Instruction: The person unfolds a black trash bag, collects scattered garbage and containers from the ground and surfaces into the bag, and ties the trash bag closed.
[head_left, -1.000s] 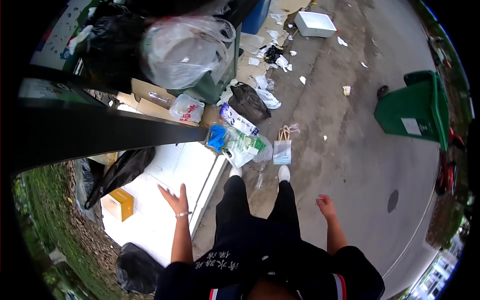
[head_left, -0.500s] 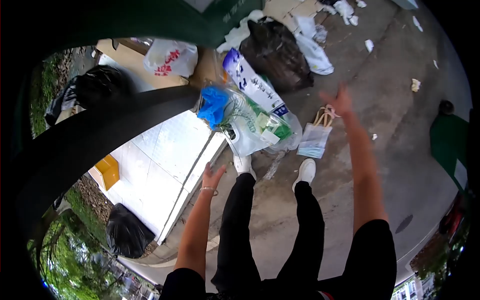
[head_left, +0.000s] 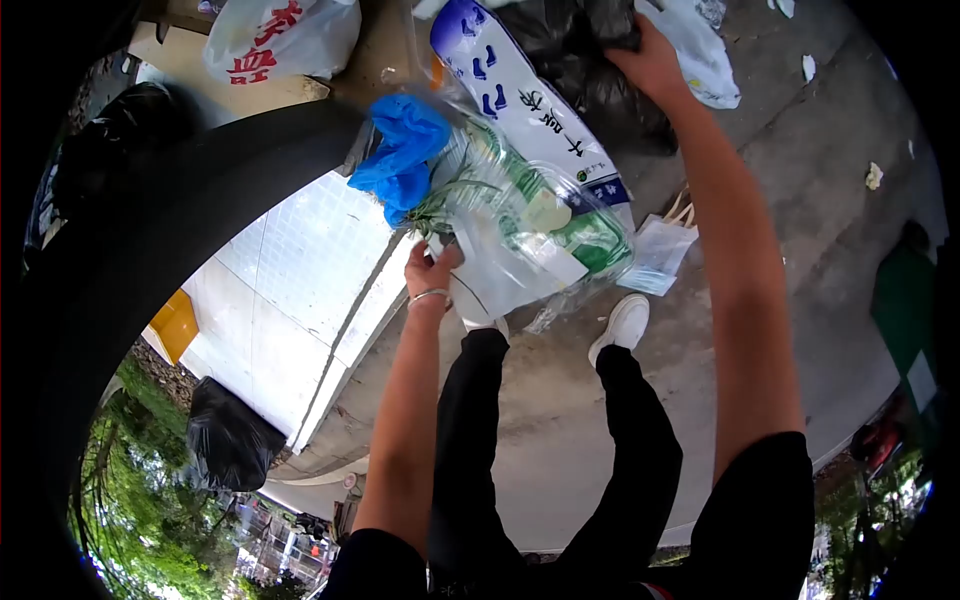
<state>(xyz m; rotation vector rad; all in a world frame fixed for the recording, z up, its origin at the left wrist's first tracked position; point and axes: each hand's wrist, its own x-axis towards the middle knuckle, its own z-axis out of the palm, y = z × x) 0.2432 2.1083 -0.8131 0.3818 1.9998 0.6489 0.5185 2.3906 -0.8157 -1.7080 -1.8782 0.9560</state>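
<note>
My right hand (head_left: 652, 62) is closed on the side of a black garbage bag (head_left: 570, 50) at the top of the view. At the near left edge of a clear plastic bag (head_left: 510, 275), my left hand (head_left: 432, 270) has its fingers bent around the plastic. Green packaging and some thin grass-like stems show in and beside that bag. Across its far side lies a long white and purple printed box (head_left: 545, 115). A crumpled blue plastic bag (head_left: 402, 150) rests at its left.
A small paper bag with handles (head_left: 660, 250) lies by my right shoe. A white bag with red print (head_left: 285, 40) sits on cardboard at upper left. A dark curved bar crosses the left side, above a pale raised slab (head_left: 290, 280). Another black bag (head_left: 230, 435) stands lower left. Paper scraps litter the ground.
My right hand has moved up from near the paper bag and taken hold of the black garbage bag. My left hand has moved up to the clear plastic bag. The view has come closer.
</note>
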